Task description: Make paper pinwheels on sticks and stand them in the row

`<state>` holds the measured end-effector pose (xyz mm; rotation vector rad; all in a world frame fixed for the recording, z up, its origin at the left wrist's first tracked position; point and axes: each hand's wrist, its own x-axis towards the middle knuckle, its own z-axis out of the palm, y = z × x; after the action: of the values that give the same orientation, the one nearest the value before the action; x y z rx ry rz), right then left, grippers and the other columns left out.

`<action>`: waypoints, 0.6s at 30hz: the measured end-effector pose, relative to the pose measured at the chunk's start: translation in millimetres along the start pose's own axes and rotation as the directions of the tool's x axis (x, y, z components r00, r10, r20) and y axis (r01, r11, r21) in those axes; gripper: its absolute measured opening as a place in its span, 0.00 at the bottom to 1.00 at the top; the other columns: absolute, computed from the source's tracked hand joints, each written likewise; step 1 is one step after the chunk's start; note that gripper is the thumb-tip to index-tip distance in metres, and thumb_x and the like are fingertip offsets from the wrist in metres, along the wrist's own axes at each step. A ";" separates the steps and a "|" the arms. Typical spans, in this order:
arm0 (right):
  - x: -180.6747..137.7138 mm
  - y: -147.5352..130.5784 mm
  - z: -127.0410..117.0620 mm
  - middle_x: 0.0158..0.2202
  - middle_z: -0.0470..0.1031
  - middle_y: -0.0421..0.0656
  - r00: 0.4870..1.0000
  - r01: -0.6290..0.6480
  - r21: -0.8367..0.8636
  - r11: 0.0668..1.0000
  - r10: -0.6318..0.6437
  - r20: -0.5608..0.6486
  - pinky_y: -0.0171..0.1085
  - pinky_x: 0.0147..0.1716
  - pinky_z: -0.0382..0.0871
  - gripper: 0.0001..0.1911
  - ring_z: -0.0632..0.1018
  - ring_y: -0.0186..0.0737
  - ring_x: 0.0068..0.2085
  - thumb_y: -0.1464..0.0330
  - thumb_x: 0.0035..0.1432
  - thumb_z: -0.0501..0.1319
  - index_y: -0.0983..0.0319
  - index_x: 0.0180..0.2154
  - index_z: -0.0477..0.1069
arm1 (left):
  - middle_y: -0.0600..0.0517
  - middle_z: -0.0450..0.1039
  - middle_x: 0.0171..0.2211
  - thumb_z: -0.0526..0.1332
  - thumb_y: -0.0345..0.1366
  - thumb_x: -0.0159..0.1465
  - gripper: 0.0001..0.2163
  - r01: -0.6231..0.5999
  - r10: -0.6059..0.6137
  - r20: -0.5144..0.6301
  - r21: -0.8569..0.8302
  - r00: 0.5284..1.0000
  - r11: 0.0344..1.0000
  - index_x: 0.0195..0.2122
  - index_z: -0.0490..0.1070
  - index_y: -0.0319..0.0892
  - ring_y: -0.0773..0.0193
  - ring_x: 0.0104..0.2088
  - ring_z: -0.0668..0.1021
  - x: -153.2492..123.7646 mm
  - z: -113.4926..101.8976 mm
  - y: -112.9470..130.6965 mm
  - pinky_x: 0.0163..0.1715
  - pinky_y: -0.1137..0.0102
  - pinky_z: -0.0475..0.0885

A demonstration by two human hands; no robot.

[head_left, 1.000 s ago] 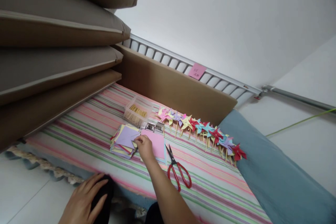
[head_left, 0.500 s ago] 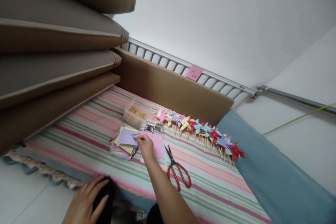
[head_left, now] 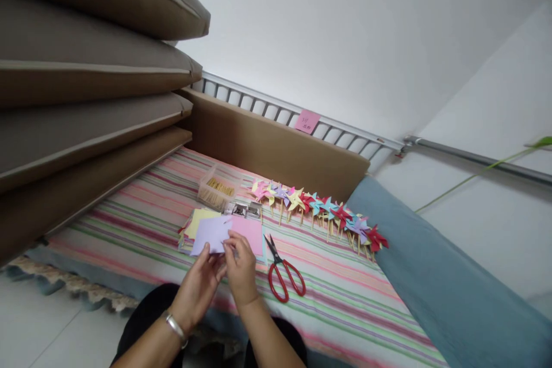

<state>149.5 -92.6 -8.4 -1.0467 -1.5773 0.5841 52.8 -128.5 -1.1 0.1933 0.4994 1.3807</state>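
A square of lavender paper [head_left: 210, 234] is raised in front of me, held between both hands. My left hand [head_left: 202, 282], with a silver bracelet on its wrist, grips the near edge with the thumb on top. My right hand [head_left: 240, 267] pinches the paper's right side. Slits show at the sheet's right corners. Behind it lies a stack of coloured paper squares [head_left: 199, 218], partly covered. A pink sheet [head_left: 249, 232] lies just beyond my right hand. Red-handled scissors [head_left: 284, 273] rest open to the right of that hand.
A clear plastic box [head_left: 218, 188] holds small sticks. Beside it are small containers [head_left: 244, 209] with metal bits. A row of paper pinwheels on sticks [head_left: 319, 207] runs along the back. Folded mattress sections [head_left: 95, 80] stand at left; a brown board [head_left: 276, 141] closes the far side.
My left hand has risen from my knee to the lavender paper. The sheet has come off the stack toward me, and my right hand has drawn back with it. The view has shifted slightly.
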 end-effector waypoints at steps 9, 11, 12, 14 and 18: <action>-62.8 12.3 -46.3 0.56 0.68 0.48 0.938 0.283 -0.357 0.890 -0.180 0.295 0.43 0.56 0.63 0.15 0.68 0.42 0.57 0.71 0.59 0.55 0.60 0.47 0.70 | 0.49 0.80 0.31 0.57 0.23 0.61 0.08 -0.184 0.191 -0.347 0.053 0.918 0.982 0.40 0.73 0.36 0.65 0.29 0.80 -6.5 -3.2 12.7 0.30 0.74 0.77; -59.2 37.2 -75.2 0.54 0.70 0.49 0.978 0.117 -0.548 0.828 0.000 0.209 0.43 0.56 0.62 0.14 0.69 0.43 0.56 0.69 0.59 0.54 0.61 0.46 0.72 | 0.48 0.80 0.30 0.58 0.22 0.60 0.09 -0.137 0.176 -0.374 0.128 0.911 0.982 0.40 0.72 0.35 0.64 0.28 0.81 -8.8 -9.2 21.1 0.29 0.72 0.78; -55.6 51.1 -90.8 0.52 0.71 0.49 0.987 -0.031 -0.654 0.756 0.125 0.097 0.43 0.56 0.62 0.14 0.70 0.44 0.55 0.68 0.59 0.54 0.61 0.45 0.73 | 0.47 0.80 0.30 0.58 0.22 0.59 0.09 -0.102 0.156 -0.377 0.160 0.913 0.982 0.40 0.72 0.34 0.63 0.27 0.81 -10.0 -11.5 25.0 0.29 0.72 0.78; -48.9 77.3 -118.9 0.49 0.72 0.59 0.975 -0.169 -0.702 0.692 0.223 -0.014 0.51 0.55 0.61 0.17 0.71 0.54 0.53 0.69 0.57 0.54 0.70 0.46 0.72 | 0.47 0.80 0.29 0.59 0.21 0.59 0.09 -0.042 0.122 -0.374 0.215 0.920 0.976 0.39 0.72 0.34 0.63 0.26 0.80 -12.8 -14.1 30.7 0.28 0.72 0.78; -44.7 104.2 -146.2 0.49 0.72 0.60 0.944 -0.258 -0.723 0.640 0.325 -0.049 0.51 0.54 0.58 0.19 0.70 0.57 0.52 0.71 0.53 0.58 0.71 0.46 0.72 | 0.45 0.80 0.29 0.60 0.20 0.56 0.08 0.045 0.082 -0.382 0.313 0.921 0.949 0.37 0.72 0.33 0.62 0.25 0.80 -19.1 -11.3 31.4 0.26 0.72 0.77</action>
<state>321.6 -103.0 -75.5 -1.9328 -1.7688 0.1876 17.8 -142.7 6.3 0.1818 1.0604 1.3560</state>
